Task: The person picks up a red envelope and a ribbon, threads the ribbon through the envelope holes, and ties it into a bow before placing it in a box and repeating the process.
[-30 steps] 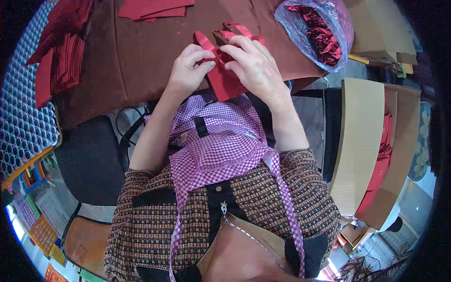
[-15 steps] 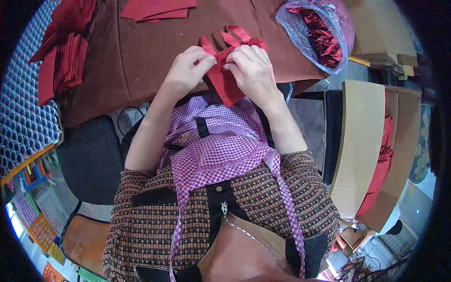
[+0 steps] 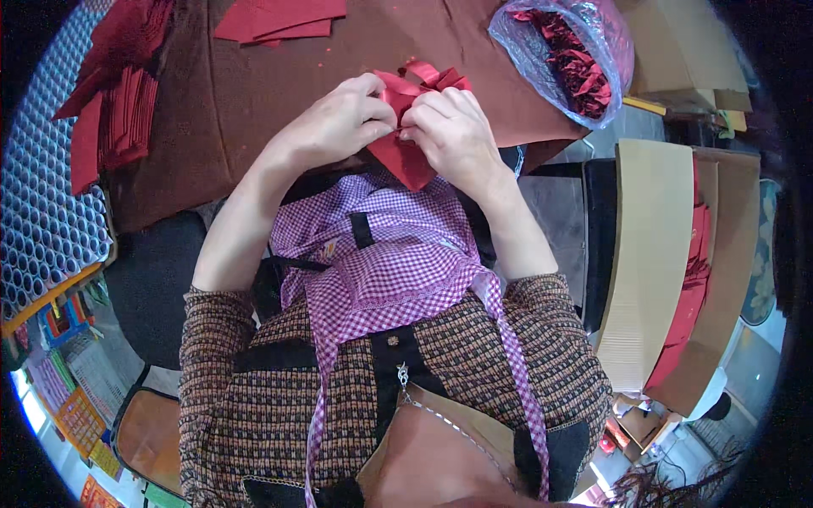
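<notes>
Between my two hands, near the front edge of the brown-covered table [image 3: 288, 68], is a flat red piece [image 3: 406, 165], paper or cloth, with its lower corner pointing toward me. A loop of shiny red ribbon [image 3: 421, 72] stands up at its far end. My left hand [image 3: 360, 114] is closed in a pinch at the piece's left side, fingers bent over the ribbon. My right hand [image 3: 453, 127] pinches at the middle from the right, its thumb and forefinger close to the left fingertips. What exactly lies between the fingertips is partly hidden.
Stacked red pieces [image 3: 127, 123] lie at the table's left, more red sheets [image 3: 284, 21] at the far side. A clear bluish plastic bag [image 3: 525, 63] holds shiny red ribbon pieces at far right. An open cardboard box [image 3: 648, 245] with red pieces stands right; dark chairs [image 3: 157, 284] stand left.
My left hand has turned, its elbow swinging outward to the left. The ribbon ends that stuck up at the far side have been drawn in, leaving a loop. My right hand has barely moved.
</notes>
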Demonstrator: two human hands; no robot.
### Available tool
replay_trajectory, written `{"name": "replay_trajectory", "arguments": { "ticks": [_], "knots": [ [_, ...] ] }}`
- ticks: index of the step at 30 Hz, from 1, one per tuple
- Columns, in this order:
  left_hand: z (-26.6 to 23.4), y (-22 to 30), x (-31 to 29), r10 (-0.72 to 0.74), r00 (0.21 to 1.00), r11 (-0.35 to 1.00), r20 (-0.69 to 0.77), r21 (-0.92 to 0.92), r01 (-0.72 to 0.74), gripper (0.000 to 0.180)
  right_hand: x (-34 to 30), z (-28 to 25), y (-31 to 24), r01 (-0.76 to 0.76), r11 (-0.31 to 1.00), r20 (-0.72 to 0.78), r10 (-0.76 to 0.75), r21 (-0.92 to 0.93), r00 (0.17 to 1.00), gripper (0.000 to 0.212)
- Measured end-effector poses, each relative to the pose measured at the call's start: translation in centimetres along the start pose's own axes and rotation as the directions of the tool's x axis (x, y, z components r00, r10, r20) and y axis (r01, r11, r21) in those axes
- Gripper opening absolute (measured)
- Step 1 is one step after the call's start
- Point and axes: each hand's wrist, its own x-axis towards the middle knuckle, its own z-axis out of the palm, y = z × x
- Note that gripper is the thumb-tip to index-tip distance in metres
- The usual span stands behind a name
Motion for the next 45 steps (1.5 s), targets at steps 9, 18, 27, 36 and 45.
{"name": "replay_trajectory", "arguments": {
  "ticks": [9,18,27,36,45],
  "knots": [
    [3.0,-0.4,-0.4,0.014,0.966,0.997,-0.257,-0.064,-0.032,0.011,0.3,-0.7,0.9,0.029,0.998,0.148,-0.036,0.051,0.988,0.009],
    [0.0,-4.4,-0.9,-0.42,0.777,0.852,-0.469,-0.5,0.158,0.024,0.8,-2.3,1.0,-0.004,0.997,0.231,-0.015,0.083,0.973,0.007],
    [-1.5,-8.3,-2.5,-0.459,0.501,0.885,-0.734,-0.328,0.33,0.026,1.9,-1.3,2.6,-0.204,0.979,0.251,0.194,0.015,0.949,0.012],
    [5.4,-4.3,0.8,-0.068,0.919,0.972,-0.389,0.183,0.15,0.022,0.7,-0.8,6.9,-0.374,0.904,-0.13,0.405,0.208,0.905,0.014],
    [4.7,-5.4,0.7,0.004,0.931,0.978,-0.366,0.194,0.072,0.015,-5.1,-1.1,5.4,-0.696,0.71,0.175,0.676,0.105,0.716,0.031]
  ]
}}
